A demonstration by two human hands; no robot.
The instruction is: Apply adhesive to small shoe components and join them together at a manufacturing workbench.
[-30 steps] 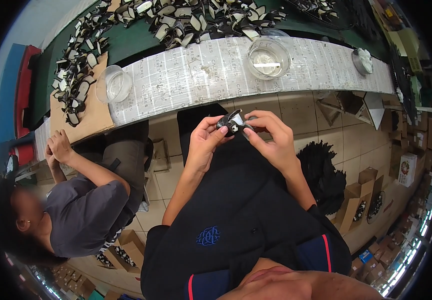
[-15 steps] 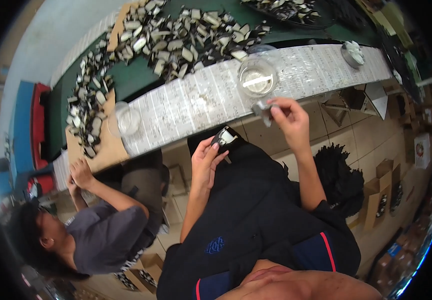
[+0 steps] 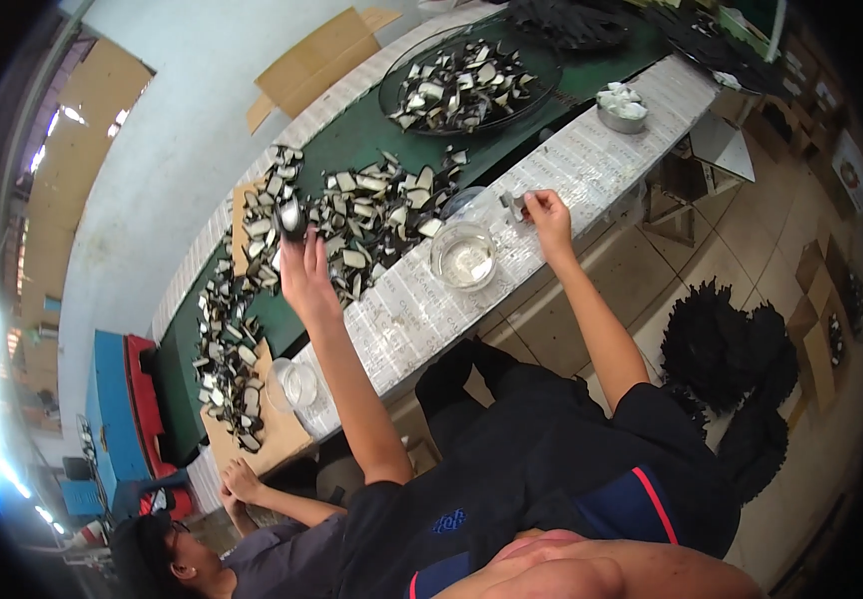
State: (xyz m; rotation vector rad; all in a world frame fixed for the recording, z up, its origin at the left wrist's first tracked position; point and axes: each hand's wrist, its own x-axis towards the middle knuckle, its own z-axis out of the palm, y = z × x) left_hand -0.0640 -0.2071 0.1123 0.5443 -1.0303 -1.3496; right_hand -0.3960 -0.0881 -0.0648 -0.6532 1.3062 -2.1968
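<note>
Your left grip [image 3: 305, 275] was stretched out over the pile [image 3: 344, 183], its fingertips at a dark, pale-lined piece [image 3: 292, 215]. The piece sat right at the fingertips, at the wall-side part of the pile; whether you had it pinched or only touched it, you could not tell from this view. Your right grip [image 3: 548, 218] was pinching a thin grey scrap [image 3: 511, 204] above the table [image 3: 591, 150].

The piece looked light enough for fingertips alone, and its curved shape suggested a fairly stiff body. Its dark outside had a shine and might have been slippery, so you did best to take it by an edge, sparing the pale face from smudges. The scrap seemed limp and nearly weightless, safest by a corner.

Just beside your right grip stood a clear bowl [image 3: 439, 262], glints in its bottom; whether they came from liquid was unclear. A second clear bowl [image 3: 303, 385] stood by the cardboard [image 3: 287, 434], its contents hard to make out. Farther right, a metal bowl [image 3: 622, 124] was heaped with white lumps [image 3: 619, 98]. Beyond the pile, a big round tray [image 3: 548, 70] held many similar pieces.
</note>
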